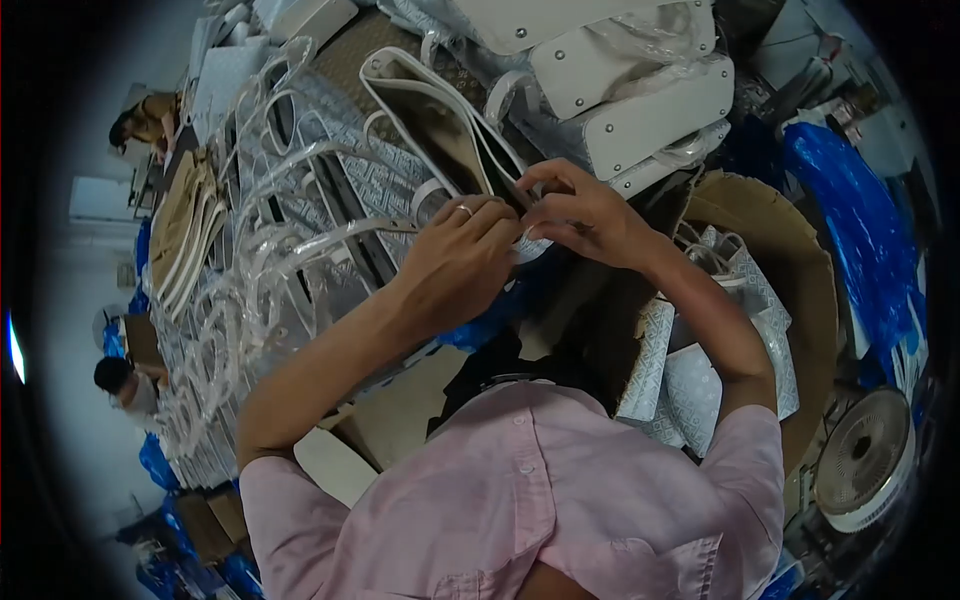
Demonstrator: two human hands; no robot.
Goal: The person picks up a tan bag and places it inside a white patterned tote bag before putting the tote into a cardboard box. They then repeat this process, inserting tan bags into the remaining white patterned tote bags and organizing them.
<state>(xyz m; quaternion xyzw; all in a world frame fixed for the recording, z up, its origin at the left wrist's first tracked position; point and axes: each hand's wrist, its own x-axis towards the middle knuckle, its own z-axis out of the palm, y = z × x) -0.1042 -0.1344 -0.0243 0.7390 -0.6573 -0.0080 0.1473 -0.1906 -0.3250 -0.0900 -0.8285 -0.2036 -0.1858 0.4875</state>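
Note:
An open white bag (420, 105) with a beige lining stands tilted at the upper middle, its mouth facing up. At its near end, my left hand (465, 250), with a ring on one finger, is closed on the bag's edge. My right hand (580, 215) is beside it on the right, fingers bent and thumb and fingertips close together at the same edge. A small whitish piece (530, 247) shows between the hands; what it is cannot be made out.
Many patterned bags with plastic-wrapped handles (300, 210) fill the left. White bags (655, 115) are piled at the top. A cardboard box (800, 300) holding bags, a fan (865, 450) and blue plastic (850, 210) are on the right. Two people (150, 120) are at far left.

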